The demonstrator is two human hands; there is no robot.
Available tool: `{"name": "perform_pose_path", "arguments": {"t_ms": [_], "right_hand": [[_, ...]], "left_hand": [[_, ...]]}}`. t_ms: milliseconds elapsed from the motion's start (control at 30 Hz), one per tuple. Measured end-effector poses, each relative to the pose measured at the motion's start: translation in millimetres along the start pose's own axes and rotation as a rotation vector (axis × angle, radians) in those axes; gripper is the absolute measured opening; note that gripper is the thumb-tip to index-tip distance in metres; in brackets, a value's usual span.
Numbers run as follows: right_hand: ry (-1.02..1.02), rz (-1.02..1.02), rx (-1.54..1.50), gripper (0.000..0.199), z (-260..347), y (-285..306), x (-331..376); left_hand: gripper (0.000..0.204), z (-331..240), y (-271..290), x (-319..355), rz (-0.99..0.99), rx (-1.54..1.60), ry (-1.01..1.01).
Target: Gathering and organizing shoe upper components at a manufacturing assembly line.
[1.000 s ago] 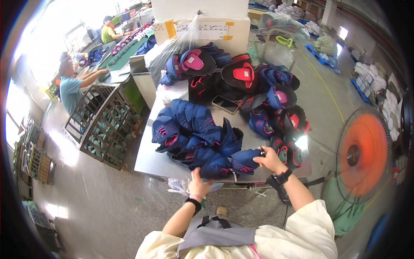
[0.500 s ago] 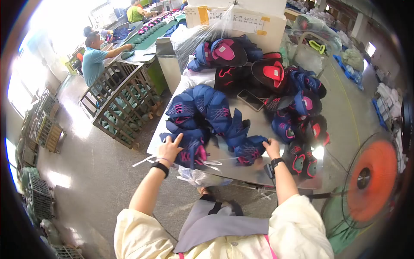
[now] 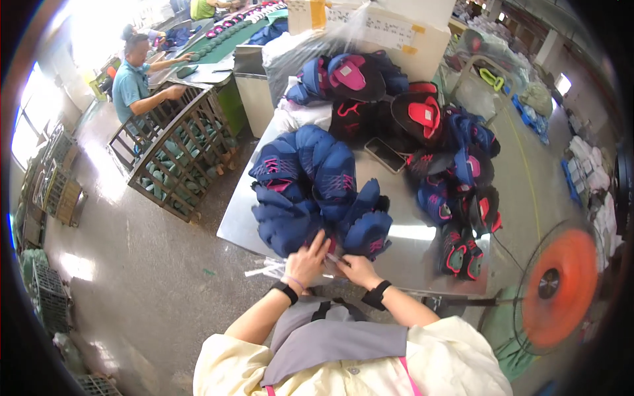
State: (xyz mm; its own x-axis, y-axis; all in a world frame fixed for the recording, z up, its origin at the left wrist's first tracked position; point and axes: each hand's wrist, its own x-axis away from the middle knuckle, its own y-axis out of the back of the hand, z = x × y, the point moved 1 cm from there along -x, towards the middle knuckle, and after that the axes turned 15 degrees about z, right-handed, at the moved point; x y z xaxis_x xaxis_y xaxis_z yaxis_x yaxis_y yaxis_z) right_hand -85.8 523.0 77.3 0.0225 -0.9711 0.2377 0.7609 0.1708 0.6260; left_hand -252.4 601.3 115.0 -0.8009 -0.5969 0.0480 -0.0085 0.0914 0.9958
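Near the front edge of the metal-topped table, my left hand [image 3: 307, 264] bends over a navy shoe upper [image 3: 284, 224], its fingers together at the upper's lower end by a bit of pink. Close beside it, my right hand [image 3: 358, 270] has its fingers closed on something small and pale that I cannot make out. Just beyond my right hand sits another navy upper [image 3: 366, 234] with pink lacing. More navy uppers [image 3: 333, 175] curve in a nested row behind both hands. White strips [image 3: 267, 268] stick out over the table edge left of my left hand.
Dark uppers with red and pink linings [image 3: 417, 115] line the table's back and right side, near a phone [image 3: 385, 155]. An orange fan [image 3: 561, 287] stands at right. At left, a person in blue [image 3: 132, 86] works beside a slatted crate [image 3: 175, 168].
My right hand has left the right end of the navy row and come inward beside my left hand. My left hand has moved right and nearer me. The row's ends sit closer together.
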Motion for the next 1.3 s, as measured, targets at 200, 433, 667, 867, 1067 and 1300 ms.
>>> {"name": "perform_pose_path", "arguments": {"t_ms": [200, 433, 667, 867, 1067, 1300], "right_hand": [[0.150, -0.056, 0.221, 0.015, -53, 87, 38], [0.142, -0.191, 0.098, 0.020, -46, 76, 51], [-0.004, -0.262, 0.023, 0.024, -47, 74, 49], [-0.034, -0.682, -0.873, 0.021, -48, 46, 74], [-0.138, -0.286, -0.681, 0.016, -13, 13, 76], [-0.162, -0.444, -0.888, 0.018, 3, -15, 42]], "left_hand": [[0.052, 45, 11, -11, 0.041, -0.209, -0.048], [0.049, -37, 19, -56, 0.393, -0.018, 0.073], [0.025, -25, 2, -80, 0.611, 0.140, -0.266], [0.021, 4, 11, -73, 0.600, 0.494, -0.391], [0.018, -3, 9, -64, 0.508, 0.494, -0.380], [0.015, 2, 0, -68, 0.464, 0.660, -0.455]]}}
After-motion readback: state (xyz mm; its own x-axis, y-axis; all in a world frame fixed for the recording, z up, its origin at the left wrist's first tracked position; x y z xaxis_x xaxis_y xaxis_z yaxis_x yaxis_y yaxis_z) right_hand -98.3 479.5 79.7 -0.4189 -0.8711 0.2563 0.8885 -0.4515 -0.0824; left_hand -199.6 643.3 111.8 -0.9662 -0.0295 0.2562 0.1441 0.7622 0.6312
